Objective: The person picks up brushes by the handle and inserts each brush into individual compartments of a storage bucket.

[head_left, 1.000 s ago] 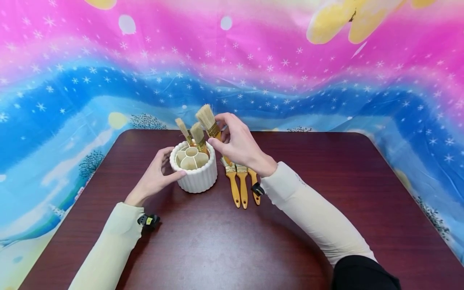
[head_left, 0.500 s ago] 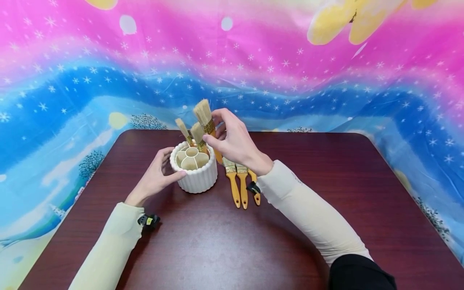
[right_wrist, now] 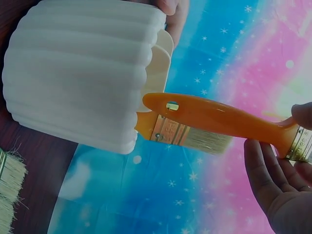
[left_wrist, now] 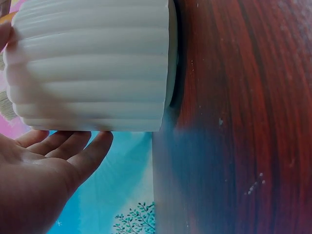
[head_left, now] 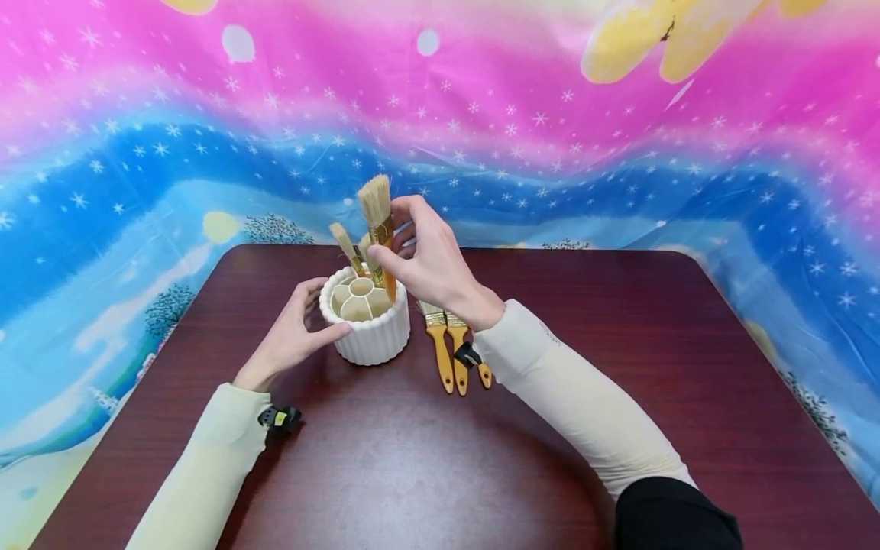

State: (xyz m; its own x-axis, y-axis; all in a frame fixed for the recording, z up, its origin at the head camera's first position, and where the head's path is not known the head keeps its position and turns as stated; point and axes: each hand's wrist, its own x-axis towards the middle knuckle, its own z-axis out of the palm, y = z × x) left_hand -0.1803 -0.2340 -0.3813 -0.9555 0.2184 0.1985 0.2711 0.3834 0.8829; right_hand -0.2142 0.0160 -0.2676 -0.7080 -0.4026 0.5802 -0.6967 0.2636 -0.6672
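Observation:
A white ribbed pot [head_left: 373, 345] with a petal-shaped divider inside stands on the table. My left hand [head_left: 285, 336] holds it steady, thumb at the front rim and fingers along its left side. Two paintbrushes, a thin one [head_left: 346, 248] and a wider one [right_wrist: 209, 140], stand bristles up at the back of the pot. My right hand [head_left: 435, 256] pinches a wide paintbrush [head_left: 376, 205] at its metal ferrule, bristles upward. In the right wrist view the tip of its orange handle [right_wrist: 209, 116] overlaps the pot's rim, in front of the wider brush.
Right of the pot, several paintbrushes lie on the dark red wood table [head_left: 385, 458], among them one brush with a yellow handle [head_left: 442, 363]; my right forearm partly covers them. A colourful patterned cloth [head_left: 522, 137] hangs behind the table.
My right hand has moved left and upward with the wide paintbrush, which has turned more upright and is now over the pot's right side. The left hand stays on the pot.

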